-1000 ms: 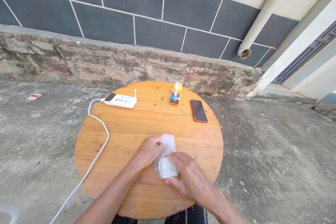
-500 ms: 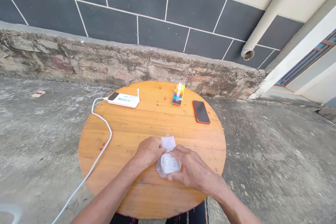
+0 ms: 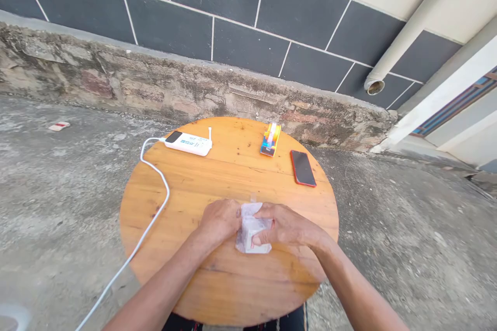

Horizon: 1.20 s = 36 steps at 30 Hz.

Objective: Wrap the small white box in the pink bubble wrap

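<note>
A small white box (image 3: 256, 227) lies near the middle of the round wooden table (image 3: 209, 284), with translucent bubble wrap (image 3: 248, 211) spread under and around it. My right hand (image 3: 285, 225) grips the wrapped box from the right, thumb on the near side and fingers on the far side. At its left edge, my left hand (image 3: 223, 220) is closed against the wrap; its fingertips are mostly hidden. A short clear strip, perhaps tape, shows just beyond the wrap.
A white power bank-like device (image 3: 189, 143) with a white cable (image 3: 157, 212) sits at the far left. Toward the back right are a yellow and blue tape dispenser (image 3: 271, 139) and a red-edged phone (image 3: 303, 168). A stone-based wall (image 3: 174, 83) stands behind the table.
My right hand has shifted farther over the box, and the box and wrap sit closer together. My left hand stays at the wrap's left edge. The whole view has tilted slightly.
</note>
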{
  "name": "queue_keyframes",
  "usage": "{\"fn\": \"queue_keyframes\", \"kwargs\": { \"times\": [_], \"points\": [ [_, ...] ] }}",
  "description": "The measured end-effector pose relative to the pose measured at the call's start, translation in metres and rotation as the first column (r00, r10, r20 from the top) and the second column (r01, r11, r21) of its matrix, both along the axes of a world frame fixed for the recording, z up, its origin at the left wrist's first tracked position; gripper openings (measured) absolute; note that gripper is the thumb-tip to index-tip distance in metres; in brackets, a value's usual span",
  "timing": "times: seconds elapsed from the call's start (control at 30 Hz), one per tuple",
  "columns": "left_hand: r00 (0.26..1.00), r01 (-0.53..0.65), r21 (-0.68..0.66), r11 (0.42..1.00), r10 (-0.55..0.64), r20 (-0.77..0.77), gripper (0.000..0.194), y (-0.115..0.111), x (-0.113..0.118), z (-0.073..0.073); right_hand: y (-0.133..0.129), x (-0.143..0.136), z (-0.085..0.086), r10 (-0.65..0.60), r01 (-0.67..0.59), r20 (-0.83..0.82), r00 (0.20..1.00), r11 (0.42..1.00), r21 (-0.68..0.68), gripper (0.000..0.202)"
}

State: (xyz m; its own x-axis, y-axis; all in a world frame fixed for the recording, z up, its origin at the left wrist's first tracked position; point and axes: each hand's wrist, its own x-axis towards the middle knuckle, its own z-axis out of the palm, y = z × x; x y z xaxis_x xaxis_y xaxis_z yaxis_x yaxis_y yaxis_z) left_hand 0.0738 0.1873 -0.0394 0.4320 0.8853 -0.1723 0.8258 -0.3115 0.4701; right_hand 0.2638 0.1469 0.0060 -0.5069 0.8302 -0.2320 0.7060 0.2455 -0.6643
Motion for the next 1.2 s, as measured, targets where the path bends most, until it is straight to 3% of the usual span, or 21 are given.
{"fn": "queue_keyframes", "kwargs": {
  "times": [0.1,0.23,0.4,0.47,0.57,0.8,0.9,1.1,1.2],
  "points": [
    [0.999,0.027,-0.008,1.000,-0.027,0.023,0.023,0.001,-0.002,0.002,0.008,0.004,-0.008,-0.011,-0.006,-0.125,0.992,0.991,-0.135,0.030],
    [0.998,0.029,0.000,1.000,-0.029,0.062,0.022,0.000,-0.007,0.005,0.013,0.007,-0.019,-0.139,0.113,-0.167,0.976,0.981,-0.157,0.038],
    [0.983,-0.074,0.050,0.996,0.064,0.172,0.017,-0.015,-0.013,0.008,0.016,0.007,-0.027,-0.219,0.218,-0.127,0.968,0.976,-0.017,0.039],
    [0.930,-0.127,0.090,0.988,0.087,0.357,0.023,-0.026,-0.014,0.007,0.016,0.006,-0.029,-0.250,0.251,-0.142,0.958,0.968,-0.006,0.040],
    [0.832,-0.083,0.141,0.987,-0.010,0.555,0.031,-0.040,-0.011,0.002,0.012,0.006,-0.035,-0.284,0.290,-0.218,0.934,0.957,-0.005,0.040],
    [0.813,-0.078,0.217,0.973,-0.064,0.579,0.025,-0.046,0.000,-0.014,-0.016,0.004,-0.049,-0.355,0.426,-0.335,0.873,0.889,0.167,0.029],
    [0.796,-0.084,0.250,0.965,-0.086,0.600,0.024,-0.046,0.001,-0.017,-0.023,-0.001,-0.049,-0.312,0.406,-0.354,0.882,0.884,0.231,0.020],
    [0.784,-0.093,0.291,0.952,-0.110,0.611,0.023,-0.047,-0.001,-0.022,-0.033,-0.008,-0.048,-0.333,0.458,-0.337,0.881,0.778,0.430,0.024],
    [0.769,-0.106,0.318,0.942,-0.124,0.627,0.024,-0.050,-0.001,-0.025,-0.039,-0.011,-0.052,-0.342,0.463,-0.330,0.880,0.772,0.435,0.026]
  ]
}}
